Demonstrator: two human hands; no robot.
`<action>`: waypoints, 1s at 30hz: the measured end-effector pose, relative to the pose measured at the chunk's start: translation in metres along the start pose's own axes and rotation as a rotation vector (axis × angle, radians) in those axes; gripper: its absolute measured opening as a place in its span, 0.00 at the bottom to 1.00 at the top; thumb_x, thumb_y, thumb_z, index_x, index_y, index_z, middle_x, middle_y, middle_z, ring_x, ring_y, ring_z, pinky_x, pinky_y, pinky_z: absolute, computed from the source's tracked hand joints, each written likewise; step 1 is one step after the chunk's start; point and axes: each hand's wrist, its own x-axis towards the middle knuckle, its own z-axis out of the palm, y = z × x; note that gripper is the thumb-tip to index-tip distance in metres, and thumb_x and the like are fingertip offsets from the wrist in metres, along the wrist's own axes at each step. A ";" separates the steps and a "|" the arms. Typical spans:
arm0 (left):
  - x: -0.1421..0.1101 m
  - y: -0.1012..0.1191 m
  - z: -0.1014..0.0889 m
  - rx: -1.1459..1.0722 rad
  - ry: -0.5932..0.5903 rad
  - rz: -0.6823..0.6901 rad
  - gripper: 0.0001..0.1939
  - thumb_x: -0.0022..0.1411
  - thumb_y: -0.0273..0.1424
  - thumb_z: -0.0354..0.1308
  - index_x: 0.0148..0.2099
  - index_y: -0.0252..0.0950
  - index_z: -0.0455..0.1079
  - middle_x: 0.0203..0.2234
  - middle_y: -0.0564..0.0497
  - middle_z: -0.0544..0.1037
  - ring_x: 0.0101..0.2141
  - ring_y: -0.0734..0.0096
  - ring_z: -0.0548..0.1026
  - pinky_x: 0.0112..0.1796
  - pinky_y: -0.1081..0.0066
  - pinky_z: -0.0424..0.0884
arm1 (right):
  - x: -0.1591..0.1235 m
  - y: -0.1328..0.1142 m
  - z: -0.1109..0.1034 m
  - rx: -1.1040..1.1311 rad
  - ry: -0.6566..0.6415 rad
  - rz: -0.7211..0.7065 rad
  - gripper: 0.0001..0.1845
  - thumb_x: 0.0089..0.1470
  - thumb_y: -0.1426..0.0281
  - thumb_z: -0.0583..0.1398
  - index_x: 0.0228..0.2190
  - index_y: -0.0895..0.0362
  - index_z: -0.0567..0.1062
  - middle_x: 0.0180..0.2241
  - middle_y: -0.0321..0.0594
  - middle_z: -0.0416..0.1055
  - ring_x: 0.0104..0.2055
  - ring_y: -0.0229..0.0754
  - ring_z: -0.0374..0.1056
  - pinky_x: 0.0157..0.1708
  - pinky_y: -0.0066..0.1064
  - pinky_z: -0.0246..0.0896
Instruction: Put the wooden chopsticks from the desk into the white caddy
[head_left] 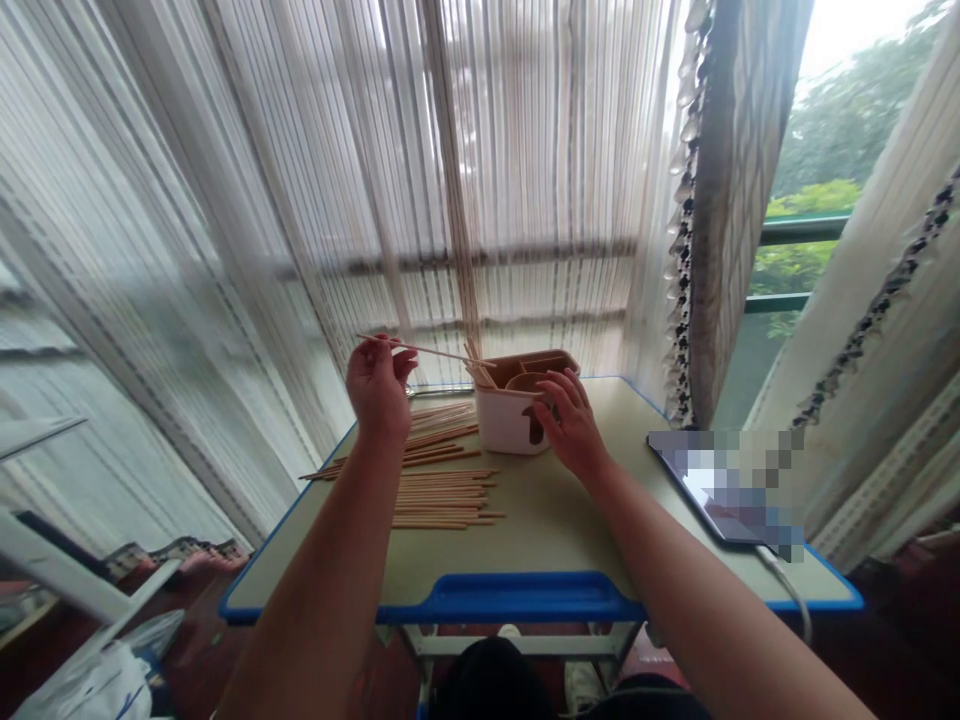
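My left hand [381,385] is raised over the left part of the table, its fingers pinched on a thin wooden chopstick [442,353]. The far end of that chopstick points right, to the left side of a white utensil holder [502,422] with a brown divided inside. Several chopsticks [480,374] stand tilted in the holder's left compartment. My right hand [570,420] grips the holder's front right, fingers over the rim and thumb near a dark cutout. Below my left hand, loose chopsticks [446,490] lie in rough rows, partly hidden by my forearm.
The pale table [555,530] has a blue edge and a blue tray groove [529,597] at the front. A tablet-like device [709,495] with a white cable [784,580] lies on the right. Sheer curtains [525,200] hang behind the table.
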 end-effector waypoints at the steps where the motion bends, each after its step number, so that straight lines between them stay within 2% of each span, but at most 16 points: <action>1: -0.001 -0.001 -0.001 0.096 0.011 0.105 0.09 0.58 0.36 0.58 0.39 0.37 0.66 0.30 0.55 0.74 0.23 0.82 0.73 0.24 0.80 0.68 | 0.000 0.000 0.000 -0.002 -0.002 -0.001 0.17 0.59 0.63 0.52 0.48 0.55 0.68 0.56 0.44 0.62 0.64 0.48 0.45 0.62 0.47 0.47; 3: -0.005 -0.003 -0.001 0.290 -0.006 0.283 0.09 0.60 0.37 0.55 0.39 0.36 0.66 0.31 0.54 0.74 0.22 0.83 0.71 0.22 0.81 0.65 | 0.000 0.001 0.000 -0.004 -0.002 -0.002 0.17 0.59 0.63 0.52 0.48 0.55 0.68 0.56 0.44 0.62 0.64 0.48 0.45 0.62 0.47 0.47; 5: -0.011 -0.006 0.000 0.451 -0.099 0.366 0.09 0.61 0.36 0.53 0.39 0.35 0.67 0.31 0.53 0.75 0.23 0.83 0.70 0.24 0.80 0.66 | 0.000 0.001 0.001 -0.001 0.001 -0.003 0.17 0.59 0.63 0.52 0.48 0.55 0.68 0.56 0.44 0.62 0.64 0.48 0.45 0.61 0.48 0.48; 10: -0.024 -0.024 0.005 0.690 -0.497 0.323 0.09 0.61 0.33 0.52 0.39 0.35 0.70 0.32 0.49 0.76 0.29 0.75 0.73 0.31 0.75 0.69 | 0.000 0.002 0.002 0.008 0.020 -0.010 0.17 0.59 0.63 0.52 0.48 0.54 0.68 0.55 0.44 0.62 0.64 0.49 0.45 0.61 0.50 0.48; 14: -0.033 -0.036 0.006 0.999 -0.716 0.319 0.06 0.59 0.28 0.52 0.37 0.34 0.70 0.31 0.47 0.76 0.32 0.69 0.74 0.36 0.70 0.70 | 0.000 0.003 0.003 0.002 0.023 -0.016 0.17 0.59 0.63 0.52 0.48 0.54 0.68 0.55 0.44 0.62 0.64 0.49 0.46 0.61 0.50 0.48; 16: -0.039 -0.035 0.007 1.125 -0.729 0.331 0.09 0.58 0.27 0.53 0.41 0.33 0.69 0.35 0.45 0.75 0.35 0.67 0.74 0.38 0.68 0.70 | 0.000 0.002 0.002 0.001 0.020 -0.015 0.17 0.59 0.63 0.52 0.48 0.55 0.68 0.55 0.44 0.62 0.64 0.49 0.46 0.61 0.49 0.48; 18: -0.045 -0.029 0.009 1.261 -0.680 0.315 0.13 0.58 0.29 0.52 0.46 0.33 0.68 0.39 0.42 0.74 0.39 0.64 0.74 0.39 0.66 0.70 | -0.001 0.002 0.001 0.001 0.018 -0.011 0.17 0.59 0.63 0.52 0.48 0.55 0.68 0.55 0.44 0.62 0.64 0.49 0.45 0.61 0.49 0.48; 20: -0.050 -0.021 0.009 1.451 -0.730 0.229 0.13 0.58 0.31 0.51 0.45 0.32 0.69 0.39 0.41 0.75 0.39 0.61 0.74 0.40 0.65 0.70 | -0.001 0.001 0.000 0.000 0.010 -0.006 0.17 0.59 0.63 0.52 0.48 0.54 0.68 0.55 0.43 0.62 0.64 0.49 0.45 0.61 0.49 0.48; 21: -0.052 -0.018 0.009 1.553 -0.829 0.161 0.12 0.58 0.32 0.51 0.42 0.33 0.71 0.38 0.40 0.76 0.39 0.60 0.75 0.39 0.64 0.70 | 0.000 0.000 -0.001 -0.002 0.005 -0.002 0.17 0.59 0.63 0.52 0.48 0.54 0.68 0.56 0.43 0.62 0.64 0.49 0.45 0.61 0.49 0.48; 23: -0.056 -0.014 0.008 1.705 -1.138 0.023 0.11 0.55 0.34 0.53 0.37 0.34 0.74 0.35 0.41 0.78 0.37 0.59 0.75 0.38 0.65 0.70 | 0.000 -0.001 -0.002 -0.007 -0.005 0.005 0.17 0.59 0.63 0.52 0.48 0.54 0.68 0.56 0.43 0.61 0.64 0.49 0.45 0.61 0.49 0.48; 25: -0.060 -0.013 0.006 1.758 -1.424 -0.062 0.10 0.52 0.34 0.56 0.35 0.36 0.75 0.34 0.43 0.79 0.36 0.59 0.76 0.37 0.66 0.70 | 0.000 -0.001 -0.002 -0.010 -0.010 0.010 0.17 0.59 0.63 0.52 0.48 0.54 0.68 0.56 0.43 0.61 0.64 0.49 0.45 0.61 0.48 0.48; 26: -0.061 -0.014 0.006 1.767 -1.514 -0.080 0.10 0.51 0.32 0.56 0.35 0.36 0.76 0.34 0.43 0.79 0.35 0.60 0.76 0.36 0.67 0.70 | 0.000 -0.001 -0.002 -0.010 -0.010 0.010 0.18 0.59 0.63 0.52 0.48 0.54 0.68 0.56 0.43 0.61 0.64 0.49 0.45 0.61 0.48 0.48; 28: -0.064 -0.017 0.005 1.789 -1.600 -0.093 0.11 0.50 0.29 0.55 0.35 0.36 0.76 0.34 0.43 0.79 0.34 0.61 0.76 0.35 0.67 0.70 | 0.000 0.000 -0.002 -0.006 -0.010 0.007 0.18 0.59 0.62 0.52 0.48 0.54 0.68 0.56 0.43 0.61 0.64 0.49 0.45 0.61 0.48 0.47; 30: -0.067 -0.020 0.005 1.814 -1.607 -0.088 0.12 0.51 0.28 0.54 0.37 0.36 0.76 0.35 0.42 0.79 0.34 0.60 0.76 0.35 0.66 0.71 | 0.000 0.000 -0.002 -0.002 -0.006 0.004 0.18 0.59 0.62 0.52 0.48 0.54 0.68 0.56 0.43 0.61 0.65 0.48 0.44 0.61 0.48 0.47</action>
